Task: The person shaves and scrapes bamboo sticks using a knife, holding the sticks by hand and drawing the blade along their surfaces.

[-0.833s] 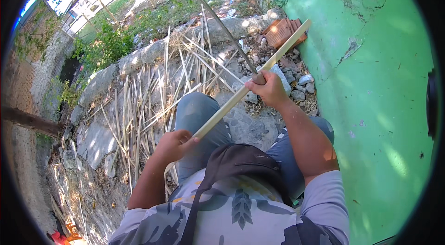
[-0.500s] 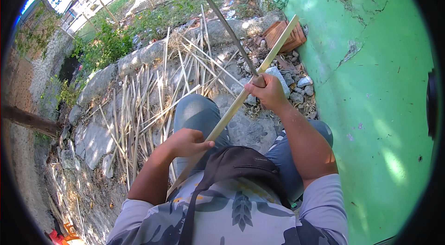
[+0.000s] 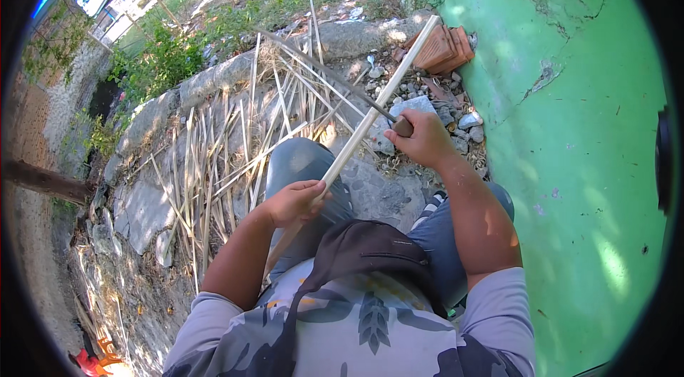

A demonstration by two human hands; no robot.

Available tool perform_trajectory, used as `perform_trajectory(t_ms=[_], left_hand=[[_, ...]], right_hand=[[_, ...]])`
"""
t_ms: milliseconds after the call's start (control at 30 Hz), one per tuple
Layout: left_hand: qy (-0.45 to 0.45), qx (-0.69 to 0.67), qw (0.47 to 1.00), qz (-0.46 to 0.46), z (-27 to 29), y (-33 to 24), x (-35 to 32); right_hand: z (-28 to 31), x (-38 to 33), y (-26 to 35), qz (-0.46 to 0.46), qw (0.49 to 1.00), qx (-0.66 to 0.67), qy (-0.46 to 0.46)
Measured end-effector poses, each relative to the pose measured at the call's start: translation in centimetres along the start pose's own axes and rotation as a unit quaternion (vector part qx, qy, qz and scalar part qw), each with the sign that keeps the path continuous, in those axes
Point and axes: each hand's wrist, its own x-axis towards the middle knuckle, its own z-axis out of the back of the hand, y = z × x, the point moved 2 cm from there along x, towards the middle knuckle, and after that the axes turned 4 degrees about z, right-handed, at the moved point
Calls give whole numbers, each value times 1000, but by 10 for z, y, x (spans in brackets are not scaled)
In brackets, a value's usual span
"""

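My left hand [image 3: 296, 202] is closed around the lower part of a long, pale bamboo strip [image 3: 388, 92], which slants from my lap up and away to the right. My right hand [image 3: 422, 138] grips the brown handle of a machete [image 3: 320, 67]. Its long dark blade points away to the left and crosses the strip just beyond my right fist. Whether the edge bites into the strip cannot be made out. The strip's lower end passes below my left hand, over my thigh.
Many thin strips [image 3: 206, 170] lie strewn on the stone ground to the left. Ahead are rubble [image 3: 459, 124] and stacked orange tiles [image 3: 445, 49]. A green wall [image 3: 584, 163] rises close on my right. A low stone ledge [image 3: 214, 85] runs across the front, with plants beyond.
The machete blade has swung left and lower across the strip. My right hand has shifted slightly right, and my left hand has moved up, its fingers now wrapped round the strip.
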Motion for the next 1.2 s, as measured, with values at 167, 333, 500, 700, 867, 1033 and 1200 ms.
perform_trajectory(t_ms=[167,333,500,700,867,1033,1200], left_hand=[[28,-77,997,-6,2,3,2],[25,-58,997,-37,-4,7,1],[24,-61,997,-46,-1,7,4],[30,-60,997,-44,1,6,6],[30,-76,996,-39,1,5,5],[18,-74,996,-39,-2,5,4],[14,-52,997,-46,-4,5,3]], right_hand=[[-11,-3,7,50,990,-110,67],[-27,-4,5,88,975,-175,107],[-27,-3,3,90,975,-175,104],[-27,-1,5,100,971,-195,95],[-33,0,1,95,948,-295,74],[-33,1,-2,104,949,-290,70],[-33,-4,9,112,947,-283,98]])
